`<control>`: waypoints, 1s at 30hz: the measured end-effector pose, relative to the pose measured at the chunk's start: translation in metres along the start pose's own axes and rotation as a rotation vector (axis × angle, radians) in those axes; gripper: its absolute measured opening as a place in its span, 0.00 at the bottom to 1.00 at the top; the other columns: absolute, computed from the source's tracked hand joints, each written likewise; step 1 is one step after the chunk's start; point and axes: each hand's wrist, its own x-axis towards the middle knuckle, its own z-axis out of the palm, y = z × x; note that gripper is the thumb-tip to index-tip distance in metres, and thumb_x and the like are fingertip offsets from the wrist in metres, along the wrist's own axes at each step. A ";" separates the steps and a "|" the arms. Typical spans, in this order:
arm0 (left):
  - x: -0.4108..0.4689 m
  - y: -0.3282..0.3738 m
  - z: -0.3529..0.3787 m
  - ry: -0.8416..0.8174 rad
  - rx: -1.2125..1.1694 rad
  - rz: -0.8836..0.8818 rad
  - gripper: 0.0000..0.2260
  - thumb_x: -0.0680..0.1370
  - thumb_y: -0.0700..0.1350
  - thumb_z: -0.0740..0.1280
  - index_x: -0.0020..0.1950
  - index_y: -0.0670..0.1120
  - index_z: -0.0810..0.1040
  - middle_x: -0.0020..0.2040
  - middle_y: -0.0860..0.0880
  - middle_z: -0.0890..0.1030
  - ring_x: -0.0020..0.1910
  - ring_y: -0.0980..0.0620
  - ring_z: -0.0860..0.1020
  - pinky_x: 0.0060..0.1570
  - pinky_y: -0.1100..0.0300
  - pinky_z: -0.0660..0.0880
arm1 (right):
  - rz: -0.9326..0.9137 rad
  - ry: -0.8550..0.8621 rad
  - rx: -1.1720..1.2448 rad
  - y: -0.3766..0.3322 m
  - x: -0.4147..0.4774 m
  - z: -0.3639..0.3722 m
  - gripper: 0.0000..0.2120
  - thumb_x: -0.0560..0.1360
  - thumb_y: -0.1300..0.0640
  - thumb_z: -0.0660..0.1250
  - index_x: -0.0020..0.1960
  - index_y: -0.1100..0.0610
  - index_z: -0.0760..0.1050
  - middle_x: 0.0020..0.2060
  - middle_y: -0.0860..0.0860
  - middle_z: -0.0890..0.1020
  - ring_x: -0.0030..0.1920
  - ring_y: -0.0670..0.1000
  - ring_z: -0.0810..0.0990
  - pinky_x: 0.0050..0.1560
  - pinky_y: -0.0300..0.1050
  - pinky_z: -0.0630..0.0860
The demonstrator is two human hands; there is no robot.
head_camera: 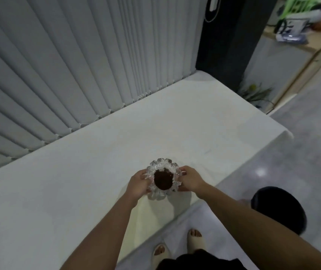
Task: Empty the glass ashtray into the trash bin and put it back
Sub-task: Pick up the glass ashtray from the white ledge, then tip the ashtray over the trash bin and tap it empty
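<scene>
Two hands' fingers (143, 177) flank ashtray (163, 179).

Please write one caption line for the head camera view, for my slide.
Both hands, left and right, grip a faceted clear glass ashtray with dark contents over the white table; black round bin nearby.

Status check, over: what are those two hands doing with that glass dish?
Left hand and right hand grip the knobbly clear glass ashtray, one each side. Dark brown contents still inside. Black round trash bin on floor at right; path clear.

One glass ashtray (163, 179), one black trash bin (278, 207), one white table (77, 191), two hands (138, 183) (191, 181), two sandalled feet (160, 250) (194, 235)
</scene>
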 end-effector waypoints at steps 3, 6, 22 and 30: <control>0.007 0.011 0.017 -0.104 0.060 0.037 0.20 0.77 0.35 0.64 0.69 0.43 0.72 0.58 0.43 0.76 0.42 0.49 0.77 0.42 0.53 0.78 | 0.006 0.090 0.099 0.009 -0.013 -0.017 0.08 0.77 0.64 0.64 0.56 0.60 0.72 0.41 0.54 0.77 0.33 0.52 0.78 0.36 0.48 0.83; 0.011 0.025 0.042 -0.205 0.127 0.085 0.19 0.77 0.35 0.64 0.68 0.44 0.73 0.57 0.43 0.77 0.42 0.49 0.77 0.41 0.55 0.78 | 0.021 0.174 0.172 0.017 -0.026 -0.040 0.11 0.77 0.65 0.65 0.58 0.60 0.71 0.43 0.55 0.76 0.35 0.55 0.78 0.44 0.54 0.83; -0.035 0.051 0.271 -0.659 0.443 0.211 0.20 0.78 0.35 0.63 0.69 0.44 0.71 0.55 0.44 0.74 0.42 0.53 0.75 0.41 0.58 0.78 | 0.003 0.624 0.517 0.107 -0.127 -0.213 0.15 0.77 0.64 0.64 0.62 0.58 0.71 0.49 0.56 0.77 0.37 0.51 0.76 0.36 0.44 0.81; -0.070 0.039 0.418 -0.739 0.547 0.192 0.18 0.78 0.37 0.65 0.68 0.42 0.72 0.47 0.46 0.75 0.41 0.52 0.76 0.41 0.57 0.77 | 0.110 0.495 0.758 0.171 -0.157 -0.341 0.13 0.77 0.66 0.61 0.61 0.64 0.75 0.47 0.59 0.74 0.34 0.53 0.73 0.34 0.44 0.80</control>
